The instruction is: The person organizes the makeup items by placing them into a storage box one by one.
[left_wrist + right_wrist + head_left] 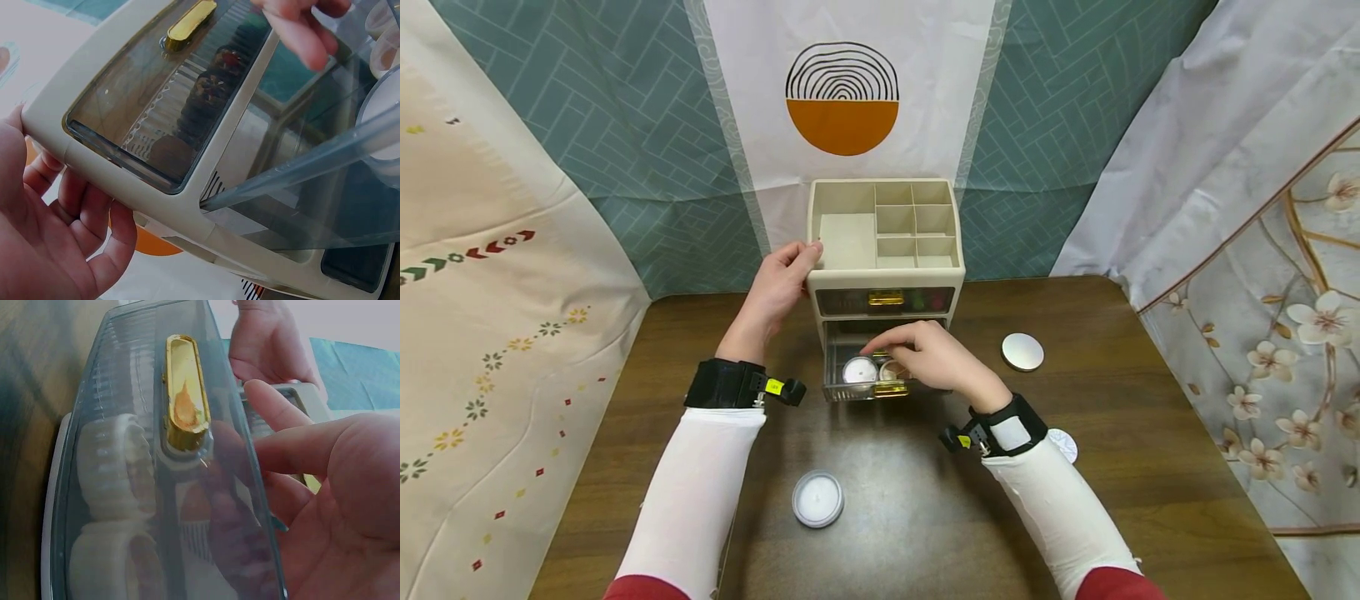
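A cream drawer organizer [887, 273] stands at the back of the table, with compartments on top. My left hand [778, 283] grips its left side, thumb at the upper edge and fingers along the wall. Below a closed upper drawer [169, 106], a clear drawer [842, 393] with a gold handle [186, 394] is pulled out. Inside it lie a round white-topped container [860, 370] and pale ribbed round pieces [115, 469]. My right hand [936, 354] reaches over this drawer with loosely extended fingers; nothing shows held between them. Part of the drawer's contents is hidden beneath that hand.
A round white-topped container [817, 499] lies on the wooden table [925, 508] in front. To the right are a silver disc [1022, 352] and a white disc [1063, 446], partly covered by my right forearm. Patterned cloths hang behind and at both sides.
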{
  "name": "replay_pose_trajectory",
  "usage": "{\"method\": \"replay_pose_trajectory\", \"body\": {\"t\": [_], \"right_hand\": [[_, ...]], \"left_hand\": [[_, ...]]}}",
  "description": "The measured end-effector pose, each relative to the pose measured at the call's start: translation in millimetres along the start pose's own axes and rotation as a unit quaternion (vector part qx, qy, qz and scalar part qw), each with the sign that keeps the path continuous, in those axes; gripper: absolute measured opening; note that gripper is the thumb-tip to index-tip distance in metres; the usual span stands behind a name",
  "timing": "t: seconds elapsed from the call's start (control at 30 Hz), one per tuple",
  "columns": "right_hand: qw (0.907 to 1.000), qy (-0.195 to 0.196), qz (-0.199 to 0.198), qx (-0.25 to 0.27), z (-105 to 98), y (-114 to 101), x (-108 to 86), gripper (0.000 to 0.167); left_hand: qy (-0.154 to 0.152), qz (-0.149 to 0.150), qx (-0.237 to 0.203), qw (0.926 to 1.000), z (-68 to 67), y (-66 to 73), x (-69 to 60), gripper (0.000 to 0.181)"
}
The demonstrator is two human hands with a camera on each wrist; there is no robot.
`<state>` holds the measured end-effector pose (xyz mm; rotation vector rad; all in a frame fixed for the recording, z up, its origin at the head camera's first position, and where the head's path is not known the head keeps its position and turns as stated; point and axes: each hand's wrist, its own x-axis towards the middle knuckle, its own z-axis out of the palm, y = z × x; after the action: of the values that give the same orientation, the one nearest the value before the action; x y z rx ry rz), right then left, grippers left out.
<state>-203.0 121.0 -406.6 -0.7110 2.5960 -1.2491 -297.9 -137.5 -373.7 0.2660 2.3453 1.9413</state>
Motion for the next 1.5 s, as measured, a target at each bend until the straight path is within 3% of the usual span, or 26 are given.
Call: {"method": "replay_pose_trajectory", "body": {"t": [0.53, 0.77, 1.5], "right_hand": [[0.9946, 0.089, 0.009, 0.053, -17.1, -2.1, -49.3, 0.028], [0.9894, 0.11, 0.019, 0.092, -20.8, 4.4, -62.7, 0.022], [0.9733, 0.206, 0.084, 0.056, -36.9, 40.4, -110.6, 0.022]], "left_hand": [[0.002, -0.004, -0.013, 0.9999, -3.3, -1.9, -1.4, 0.051], [0.003, -0.005, -0.017, 0.9998, -2.5, -2.5, 0.3, 0.045], [0.001, -0.004, -0.022, 0.9997, 1.0, -2.7, 1.3, 0.046]]}}
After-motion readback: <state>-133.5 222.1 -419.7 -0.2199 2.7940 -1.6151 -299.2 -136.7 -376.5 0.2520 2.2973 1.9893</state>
